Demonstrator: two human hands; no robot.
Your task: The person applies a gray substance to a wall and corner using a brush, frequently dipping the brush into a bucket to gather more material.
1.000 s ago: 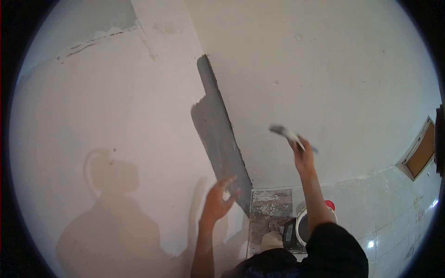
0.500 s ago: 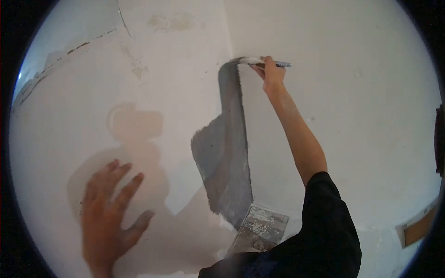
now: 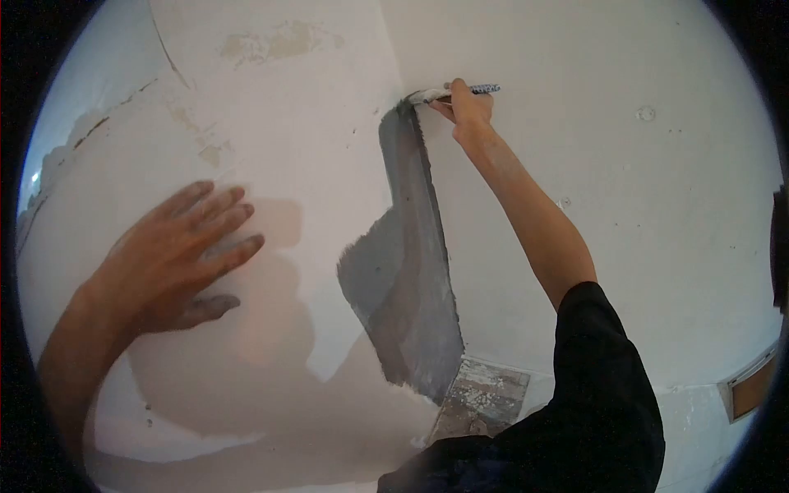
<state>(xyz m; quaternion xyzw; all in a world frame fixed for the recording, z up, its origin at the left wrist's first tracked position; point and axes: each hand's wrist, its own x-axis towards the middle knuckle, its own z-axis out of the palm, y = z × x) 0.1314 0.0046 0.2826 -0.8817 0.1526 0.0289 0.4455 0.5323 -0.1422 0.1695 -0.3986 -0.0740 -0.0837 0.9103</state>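
Change over one second, placed relative to the grey painted strip (image 3: 411, 271). The right hand (image 3: 468, 111), first low and well to the right of the strip with its paintbrush (image 3: 444, 93) held clear of the wall (image 3: 271, 123), has risen so that the bristles now meet the strip's top end. The left hand (image 3: 177, 255), first raised near the strip's lower end, has moved well to the left and now lies flat on the wall, fingers spread, level with the strip's middle.

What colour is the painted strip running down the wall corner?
Dark grey: the painted strip below the paintbrush stands out against the white wall. Head view shows it.
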